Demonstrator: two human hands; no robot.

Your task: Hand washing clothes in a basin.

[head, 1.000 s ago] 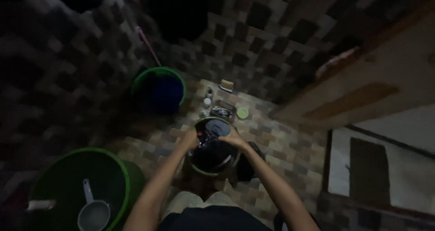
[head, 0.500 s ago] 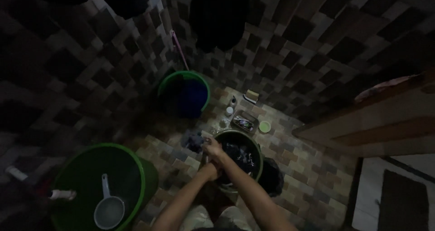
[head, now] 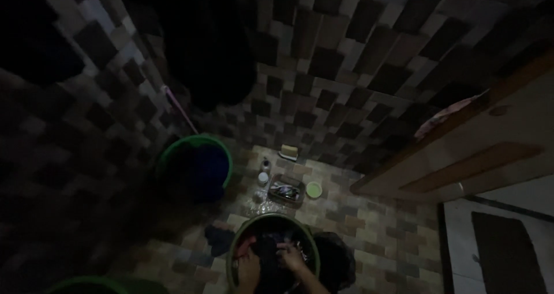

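A green-rimmed basin (head: pixel 239 239) stands on the tiled floor at the bottom middle of the head view, full of dark wet cloth (head: pixel 270 253). Both hands are inside it. My left hand (head: pixel 247 265) grips the dark cloth at the basin's left side. My right hand (head: pixel 290 257) grips the same cloth toward the middle. The light is dim and the fingers are hard to make out. My forearms run off the bottom edge.
A green bucket (head: pixel 196 164) with blue contents stands at the back left, a pink handle (head: pixel 176 110) leaning on the wall behind it. A small tray (head: pixel 287 190), bottles (head: pixel 264 173), a green dish (head: pixel 313 189) and soap (head: pixel 288 151) sit behind the basin. A wooden door (head: pixel 479 150) is at right.
The view has tilted up toward the wall, so the basin and hands sit lower in frame and the big green tub at left is almost out of view. Both hands moved back into the basin.
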